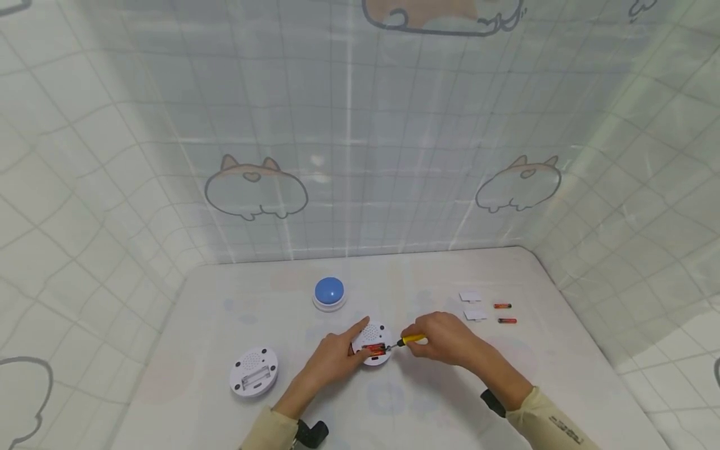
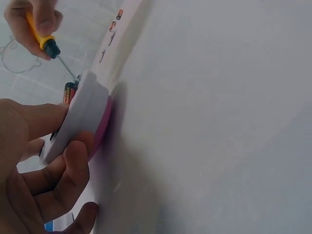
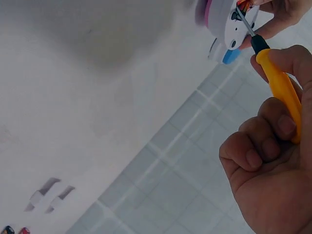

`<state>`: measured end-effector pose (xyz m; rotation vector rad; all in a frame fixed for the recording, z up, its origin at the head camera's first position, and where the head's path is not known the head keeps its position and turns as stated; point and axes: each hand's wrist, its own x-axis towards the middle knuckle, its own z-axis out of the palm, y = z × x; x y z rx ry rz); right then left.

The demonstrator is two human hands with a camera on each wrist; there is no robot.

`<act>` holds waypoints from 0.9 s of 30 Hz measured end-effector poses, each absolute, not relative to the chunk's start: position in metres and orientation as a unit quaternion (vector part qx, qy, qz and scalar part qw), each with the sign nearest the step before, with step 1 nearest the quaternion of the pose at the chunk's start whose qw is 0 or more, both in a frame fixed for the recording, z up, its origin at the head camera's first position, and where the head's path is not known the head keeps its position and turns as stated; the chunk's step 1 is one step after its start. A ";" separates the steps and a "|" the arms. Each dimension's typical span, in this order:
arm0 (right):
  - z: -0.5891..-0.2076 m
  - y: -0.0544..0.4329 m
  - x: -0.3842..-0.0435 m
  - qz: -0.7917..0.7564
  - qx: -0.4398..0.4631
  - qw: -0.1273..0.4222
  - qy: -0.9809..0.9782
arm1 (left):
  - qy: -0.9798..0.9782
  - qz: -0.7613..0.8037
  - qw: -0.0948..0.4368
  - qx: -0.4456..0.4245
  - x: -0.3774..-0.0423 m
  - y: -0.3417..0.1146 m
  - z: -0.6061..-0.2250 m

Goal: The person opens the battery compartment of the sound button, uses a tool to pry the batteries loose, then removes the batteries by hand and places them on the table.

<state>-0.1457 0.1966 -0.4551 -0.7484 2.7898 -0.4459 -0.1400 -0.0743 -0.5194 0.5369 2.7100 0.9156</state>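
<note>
My left hand (image 1: pixel 332 357) grips a round white push button (image 1: pixel 385 335) turned underside up, thumb on the underside and fingers around the rim. In the left wrist view, the pink top (image 2: pixel 102 127) of that button faces the table. Red-and-black batteries (image 1: pixel 374 349) lie in its battery slot, partly hidden by the thumb. A yellow screwdriver (image 1: pixel 414 338) with a black collar is held in my right hand (image 1: pixel 447 337). Its metal shaft (image 3: pixel 246 23) reaches to the end of the slot, at the batteries' ends.
To the left, another white button (image 1: pixel 262 361) lies underside up with a bare battery slot. A blue-topped button (image 1: pixel 329 290) stands upright behind. On the right are two white covers (image 1: pixel 470 296) and two loose batteries (image 1: pixel 503 305). Tile-patterned walls (image 1: pixel 360 206) enclose the table (image 1: pixel 388 431).
</note>
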 end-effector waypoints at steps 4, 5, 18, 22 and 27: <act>-0.464 0.202 -0.148 -0.201 -0.241 0.121 0.942 | 0.926 0.314 0.110 0.178 -0.139 -0.075 -0.520; -0.467 0.205 -0.148 -0.226 -0.230 0.131 0.938 | 0.926 0.314 0.107 0.180 -0.139 -0.075 -0.521; -0.488 0.218 -0.150 -0.361 -0.168 0.185 0.898 | 0.922 0.330 0.103 0.177 -0.135 -0.079 -0.518; -0.492 0.221 -0.150 -0.363 -0.169 0.183 0.898 | 0.919 0.339 0.108 0.170 -0.135 -0.078 -0.518; -0.492 0.223 -0.151 -0.372 -0.171 0.176 0.895 | 0.920 0.338 0.102 0.170 -0.135 -0.078 -0.518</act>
